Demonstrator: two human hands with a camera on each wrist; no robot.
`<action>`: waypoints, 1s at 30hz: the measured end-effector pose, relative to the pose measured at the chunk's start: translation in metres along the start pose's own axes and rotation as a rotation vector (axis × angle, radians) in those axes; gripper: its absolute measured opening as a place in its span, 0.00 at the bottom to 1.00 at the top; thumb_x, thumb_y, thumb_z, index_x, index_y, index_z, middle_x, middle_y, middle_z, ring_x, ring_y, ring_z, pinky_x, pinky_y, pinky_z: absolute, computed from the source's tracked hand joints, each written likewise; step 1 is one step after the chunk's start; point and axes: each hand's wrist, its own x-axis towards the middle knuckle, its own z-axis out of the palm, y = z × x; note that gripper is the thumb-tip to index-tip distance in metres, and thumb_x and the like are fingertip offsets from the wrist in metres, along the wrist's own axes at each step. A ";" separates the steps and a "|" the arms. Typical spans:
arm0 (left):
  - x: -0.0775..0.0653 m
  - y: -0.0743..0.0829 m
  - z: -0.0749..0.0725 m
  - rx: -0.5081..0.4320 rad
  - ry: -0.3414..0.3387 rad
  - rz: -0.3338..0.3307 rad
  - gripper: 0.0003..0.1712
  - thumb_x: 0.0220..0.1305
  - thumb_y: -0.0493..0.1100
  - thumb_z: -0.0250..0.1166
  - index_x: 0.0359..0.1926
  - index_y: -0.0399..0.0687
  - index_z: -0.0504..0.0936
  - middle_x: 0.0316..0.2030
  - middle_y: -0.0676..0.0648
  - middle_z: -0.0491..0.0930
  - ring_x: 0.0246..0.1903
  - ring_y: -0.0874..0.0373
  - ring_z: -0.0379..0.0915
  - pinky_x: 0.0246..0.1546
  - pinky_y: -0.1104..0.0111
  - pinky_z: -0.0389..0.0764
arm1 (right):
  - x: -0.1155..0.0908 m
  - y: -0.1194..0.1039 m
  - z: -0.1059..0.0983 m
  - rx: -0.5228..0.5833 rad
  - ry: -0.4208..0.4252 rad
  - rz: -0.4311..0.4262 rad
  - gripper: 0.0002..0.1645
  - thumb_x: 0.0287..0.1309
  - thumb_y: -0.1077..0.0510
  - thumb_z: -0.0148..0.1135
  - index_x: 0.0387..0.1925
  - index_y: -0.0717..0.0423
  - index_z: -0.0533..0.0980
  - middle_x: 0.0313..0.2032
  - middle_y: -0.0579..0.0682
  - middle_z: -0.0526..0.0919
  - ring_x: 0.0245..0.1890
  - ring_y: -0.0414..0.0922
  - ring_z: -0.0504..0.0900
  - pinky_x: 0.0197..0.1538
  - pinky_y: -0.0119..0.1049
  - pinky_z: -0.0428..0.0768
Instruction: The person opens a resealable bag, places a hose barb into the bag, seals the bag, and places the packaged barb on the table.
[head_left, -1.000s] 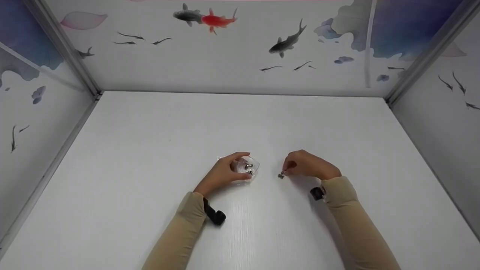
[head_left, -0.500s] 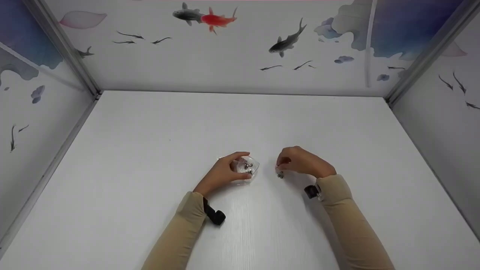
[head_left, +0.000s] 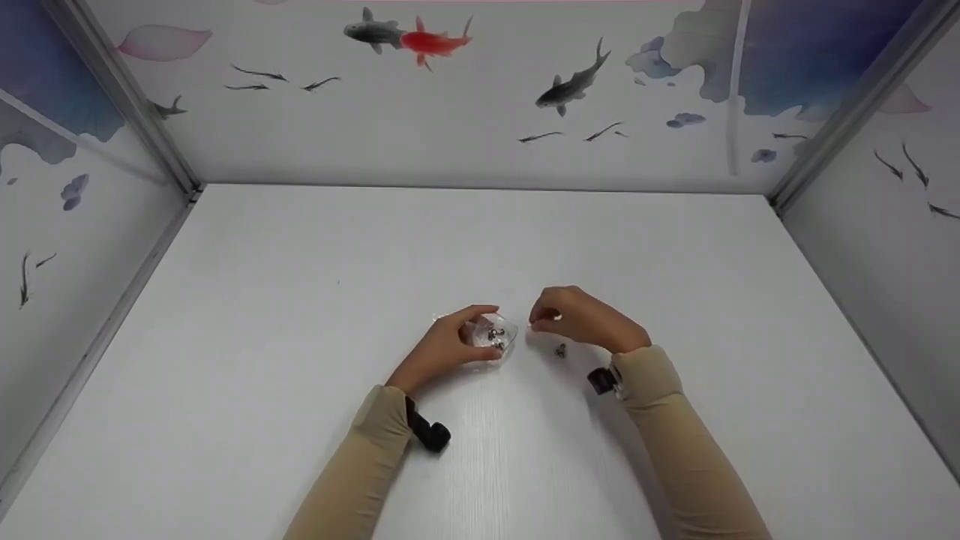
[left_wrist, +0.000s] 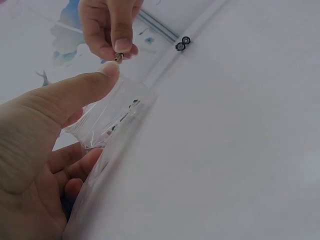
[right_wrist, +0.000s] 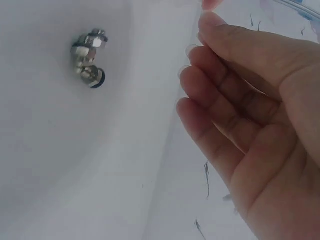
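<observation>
My left hand (head_left: 442, 346) holds a clear plastic container (head_left: 510, 330), its thumb and fingers spread around the sides. Several small metal fittings (head_left: 496, 333) lie inside. Just to the right, my right hand (head_left: 589, 319) is raised over the table and pinches one small metal fitting (left_wrist: 118, 57) between thumb and fingertips, as the left wrist view shows. In the right wrist view that piece is hidden. On the table below the right hand sits a small cluster of hex-shaped metal fittings (right_wrist: 90, 60) with dark rings.
The white tabletop (head_left: 300, 247) is bounded by a back wall (head_left: 450, 135) printed with fish and by side walls in metal frames. Black wrist cameras sit on both wrists, near the table.
From the cluster on the table, my right hand has lifted and moved left toward the container with one metal fitting. My left hand and the container have stayed in place.
</observation>
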 end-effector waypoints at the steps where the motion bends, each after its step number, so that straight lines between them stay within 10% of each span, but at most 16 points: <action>1: 0.000 0.000 0.000 -0.003 0.000 -0.003 0.41 0.48 0.58 0.75 0.64 0.62 0.72 0.44 0.55 0.77 0.33 0.61 0.66 0.36 0.68 0.68 | 0.001 -0.001 0.000 0.002 0.005 -0.014 0.08 0.59 0.61 0.64 0.41 0.57 0.82 0.39 0.49 0.83 0.41 0.44 0.81 0.47 0.41 0.80; 30: 0.000 0.000 0.000 -0.005 -0.011 0.000 0.40 0.50 0.57 0.74 0.64 0.62 0.72 0.48 0.56 0.78 0.41 0.60 0.70 0.45 0.64 0.69 | 0.018 -0.017 0.010 -0.035 0.009 -0.138 0.10 0.58 0.63 0.65 0.42 0.60 0.83 0.38 0.50 0.83 0.39 0.43 0.80 0.45 0.38 0.80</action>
